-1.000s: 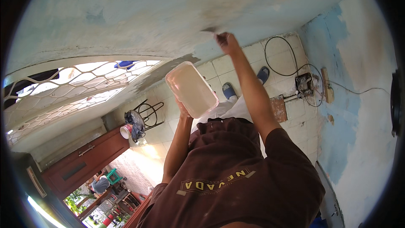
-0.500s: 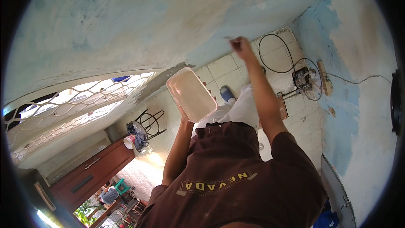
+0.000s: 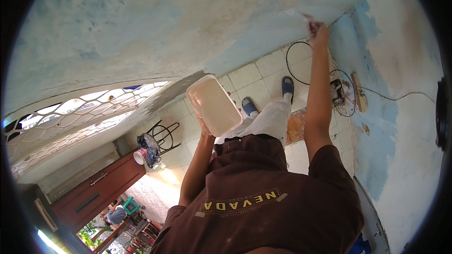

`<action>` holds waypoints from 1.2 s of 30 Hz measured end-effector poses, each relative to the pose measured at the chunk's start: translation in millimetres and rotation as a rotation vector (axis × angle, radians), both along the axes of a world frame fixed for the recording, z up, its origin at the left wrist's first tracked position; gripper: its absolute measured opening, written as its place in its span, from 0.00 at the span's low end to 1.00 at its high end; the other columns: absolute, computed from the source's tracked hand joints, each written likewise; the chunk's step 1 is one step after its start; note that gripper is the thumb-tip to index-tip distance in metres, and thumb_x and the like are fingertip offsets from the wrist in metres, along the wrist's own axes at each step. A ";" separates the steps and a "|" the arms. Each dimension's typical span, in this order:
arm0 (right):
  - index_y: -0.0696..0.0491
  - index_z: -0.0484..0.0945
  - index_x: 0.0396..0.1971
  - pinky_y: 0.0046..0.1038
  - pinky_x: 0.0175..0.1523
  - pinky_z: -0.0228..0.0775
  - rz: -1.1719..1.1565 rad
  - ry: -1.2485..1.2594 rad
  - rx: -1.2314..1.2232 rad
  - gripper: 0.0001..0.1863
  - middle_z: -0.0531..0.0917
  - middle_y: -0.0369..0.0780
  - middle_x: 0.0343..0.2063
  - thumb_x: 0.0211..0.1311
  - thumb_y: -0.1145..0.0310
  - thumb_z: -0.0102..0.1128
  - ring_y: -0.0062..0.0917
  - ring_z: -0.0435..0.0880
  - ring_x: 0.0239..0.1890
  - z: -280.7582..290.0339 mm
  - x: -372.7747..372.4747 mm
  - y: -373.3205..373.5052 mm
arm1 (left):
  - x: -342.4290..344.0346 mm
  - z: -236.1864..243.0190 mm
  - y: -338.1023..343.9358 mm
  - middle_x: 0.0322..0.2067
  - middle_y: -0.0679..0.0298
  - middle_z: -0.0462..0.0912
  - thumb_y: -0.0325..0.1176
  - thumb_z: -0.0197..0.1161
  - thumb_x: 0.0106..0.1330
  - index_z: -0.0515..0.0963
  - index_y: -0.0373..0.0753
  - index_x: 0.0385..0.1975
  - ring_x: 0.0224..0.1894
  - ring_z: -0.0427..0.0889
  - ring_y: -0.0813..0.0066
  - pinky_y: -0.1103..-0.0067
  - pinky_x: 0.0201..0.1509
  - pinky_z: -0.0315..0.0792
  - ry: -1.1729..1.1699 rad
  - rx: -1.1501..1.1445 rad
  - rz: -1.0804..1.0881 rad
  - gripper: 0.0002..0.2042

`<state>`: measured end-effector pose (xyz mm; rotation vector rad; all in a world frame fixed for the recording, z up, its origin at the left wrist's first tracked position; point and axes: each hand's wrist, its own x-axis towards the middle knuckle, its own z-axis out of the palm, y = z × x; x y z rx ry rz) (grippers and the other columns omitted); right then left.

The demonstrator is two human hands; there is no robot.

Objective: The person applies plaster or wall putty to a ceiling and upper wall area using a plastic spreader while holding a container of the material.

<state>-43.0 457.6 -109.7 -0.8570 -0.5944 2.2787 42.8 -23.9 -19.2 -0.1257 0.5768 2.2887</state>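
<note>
My left hand (image 3: 205, 130) holds a pale rectangular plastic tub (image 3: 215, 106) from beneath and its sides, its open top tilted up toward me. The tub's inside looks beige and smooth; I cannot tell how much is in it. With the arm stretched out, my right hand (image 3: 317, 30) is up against the patchy light-blue and beige wall (image 3: 263, 23), close to the corner. Its fingers are closed and smeared by motion. A thin tip juts from them toward the wall, but what it belongs to is unclear.
A black cable loop (image 3: 288, 61) lies on the tiled floor near a dark box (image 3: 337, 91) by the right wall. At left stand a stool frame (image 3: 162, 136), a bucket (image 3: 140, 156) with a dark plastic bag, and a brown door (image 3: 101, 188). Beyond it sits a person (image 3: 117, 214).
My right hand has swept right and farther away along the wall toward the corner. My right foot, now in plain view, was mostly hidden before. The tub has stayed in place.
</note>
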 end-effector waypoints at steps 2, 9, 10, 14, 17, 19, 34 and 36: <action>0.65 0.78 0.43 0.17 0.38 0.83 0.206 0.056 0.153 0.13 0.86 0.45 0.34 0.64 0.76 0.49 0.20 0.83 0.27 -59.9 6.3 -32.3 | -0.7 -3.4 4.6 0.64 0.47 0.70 0.64 0.50 0.69 0.59 0.42 0.72 0.58 0.78 0.44 0.43 0.60 0.73 -0.003 0.035 0.012 0.39; 0.63 0.76 0.29 0.29 0.48 0.88 0.454 0.009 -0.385 0.06 0.85 0.50 0.38 0.63 0.80 0.50 0.34 0.88 0.39 -66.2 -59.5 -143.0 | -2.3 2.1 20.2 0.65 0.53 0.68 0.64 0.59 0.65 0.55 0.46 0.73 0.60 0.76 0.47 0.46 0.65 0.70 0.026 -0.013 0.012 0.43; 0.65 0.76 0.31 0.29 0.47 0.88 0.435 0.069 -0.366 0.06 0.85 0.52 0.39 0.63 0.80 0.50 0.35 0.88 0.41 -64.7 -63.0 -116.3 | -7.9 0.0 23.8 0.65 0.53 0.68 0.64 0.59 0.65 0.56 0.46 0.73 0.60 0.76 0.47 0.45 0.65 0.69 0.030 -0.012 -0.002 0.42; 0.78 0.73 0.40 0.28 0.49 0.88 0.612 0.446 -0.331 0.12 0.82 0.62 0.45 0.63 0.81 0.52 0.42 0.86 0.48 79.3 -42.2 7.2 | 7.0 11.1 43.4 0.63 0.46 0.71 0.62 0.51 0.69 0.59 0.39 0.71 0.58 0.78 0.44 0.45 0.59 0.76 -0.023 0.083 0.149 0.38; 0.75 0.74 0.40 0.23 0.47 0.87 0.083 0.247 -0.263 0.12 0.82 0.60 0.46 0.64 0.80 0.52 0.36 0.87 0.41 116.6 -0.1 77.5 | 2.3 4.3 63.1 0.64 0.46 0.70 0.61 0.51 0.70 0.58 0.39 0.71 0.57 0.78 0.43 0.45 0.58 0.76 0.020 0.046 0.134 0.38; 0.73 0.75 0.41 0.21 0.43 0.86 -0.021 0.125 -0.099 0.11 0.83 0.57 0.44 0.65 0.79 0.52 0.29 0.86 0.36 67.8 12.6 102.3 | 1.6 11.2 82.6 0.64 0.47 0.70 0.60 0.51 0.70 0.59 0.40 0.71 0.57 0.78 0.43 0.45 0.58 0.76 0.054 0.076 0.127 0.37; 0.80 0.71 0.33 0.21 0.42 0.89 0.572 0.349 -0.211 0.11 0.80 0.70 0.38 0.58 0.83 0.51 0.53 0.86 0.46 101.8 -56.4 91.0 | 1.7 6.9 150.2 0.68 0.55 0.66 0.68 0.57 0.63 0.53 0.50 0.75 0.64 0.72 0.48 0.42 0.69 0.63 0.074 0.126 0.122 0.45; 0.81 0.71 0.30 0.23 0.49 0.89 0.455 0.400 -0.369 0.12 0.77 0.73 0.43 0.57 0.82 0.47 0.55 0.84 0.50 168.3 -28.1 121.9 | 4.4 2.8 159.1 0.68 0.56 0.66 0.68 0.57 0.63 0.53 0.50 0.75 0.64 0.72 0.48 0.43 0.69 0.63 0.103 0.097 0.149 0.45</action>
